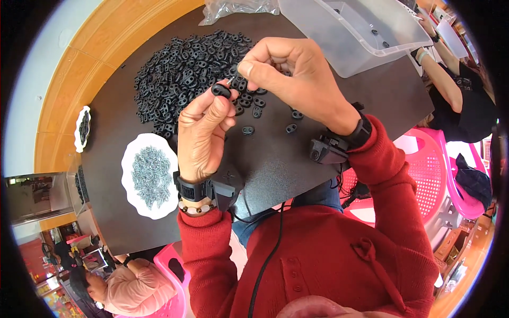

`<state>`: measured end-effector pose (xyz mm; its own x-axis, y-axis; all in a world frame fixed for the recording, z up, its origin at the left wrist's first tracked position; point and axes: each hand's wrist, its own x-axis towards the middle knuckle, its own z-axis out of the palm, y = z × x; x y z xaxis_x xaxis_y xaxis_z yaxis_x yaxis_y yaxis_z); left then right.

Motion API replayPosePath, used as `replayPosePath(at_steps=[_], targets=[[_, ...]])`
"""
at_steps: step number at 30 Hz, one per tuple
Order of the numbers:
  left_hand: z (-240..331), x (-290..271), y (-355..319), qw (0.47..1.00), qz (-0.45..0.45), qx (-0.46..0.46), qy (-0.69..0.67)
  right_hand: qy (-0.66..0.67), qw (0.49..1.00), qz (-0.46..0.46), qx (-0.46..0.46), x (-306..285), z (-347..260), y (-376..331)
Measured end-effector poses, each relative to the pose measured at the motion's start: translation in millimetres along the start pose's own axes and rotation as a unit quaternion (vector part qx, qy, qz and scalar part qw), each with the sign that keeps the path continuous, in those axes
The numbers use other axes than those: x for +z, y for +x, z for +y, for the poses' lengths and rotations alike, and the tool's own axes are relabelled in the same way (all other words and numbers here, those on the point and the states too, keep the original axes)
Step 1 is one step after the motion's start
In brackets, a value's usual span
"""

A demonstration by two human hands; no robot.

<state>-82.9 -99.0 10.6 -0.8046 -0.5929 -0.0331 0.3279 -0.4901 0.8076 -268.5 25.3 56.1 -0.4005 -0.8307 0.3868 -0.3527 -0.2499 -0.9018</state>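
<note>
Clamping left fingers [216, 110] on toggle [221, 90], right fingers [255, 72] on spring [231, 80], brown table [374, 93], pink chair [428, 172]

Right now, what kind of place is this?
Probably a small workshop: a big heap of black two-holed pieces and a white dish of silvery bits sit on a dark table, with a pink plastic chair beside it.

Room exists on the bench [389, 95], between the translucent plastic bin [347, 61] and right hand [294, 66]. Obstructions: black cord-lock pile [180, 74] beyond the left hand [204, 127]; white scalloped plate [126, 175] beside its wrist.
</note>
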Motion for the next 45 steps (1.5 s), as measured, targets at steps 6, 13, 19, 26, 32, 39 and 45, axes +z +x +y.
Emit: replayPosePath(at_steps=[6, 13, 19, 26, 32, 39, 45], targets=[[-1, -3, 0, 1.000, -0.006, -0.011, -0.003, 0.020, 1.000, -0.010, -0.002, 3, 4, -1], [0, -3, 0, 1.000, 0.004, -0.006, 0.013, -0.008, 1.000, -0.008, 0.001, 1, 4, 0], [-1, -3, 0, 0.999, 0.013, 0.009, 0.046, -0.004, 1.000, -0.013, 0.007, 2, 7, 1], [0, 1, -1, 0.996, 0.026, 0.033, 0.079, -0.025, 1.000, -0.010, 0.001, 3, 7, 1], [1, 6, -2, 0.991, 0.049, 0.051, 0.114, -0.058, 0.998, -0.012, -0.008, 3, 1, 0], [1, 7, -3, 0.987, 0.067, 0.058, 0.138, -0.046, 0.999, -0.004, 0.005, 9, 5, -1], [0, 8, -3, 0.979, 0.080, 0.076, 0.171, -0.040, 0.999, -0.020, 0.004, 15, 10, -1]])
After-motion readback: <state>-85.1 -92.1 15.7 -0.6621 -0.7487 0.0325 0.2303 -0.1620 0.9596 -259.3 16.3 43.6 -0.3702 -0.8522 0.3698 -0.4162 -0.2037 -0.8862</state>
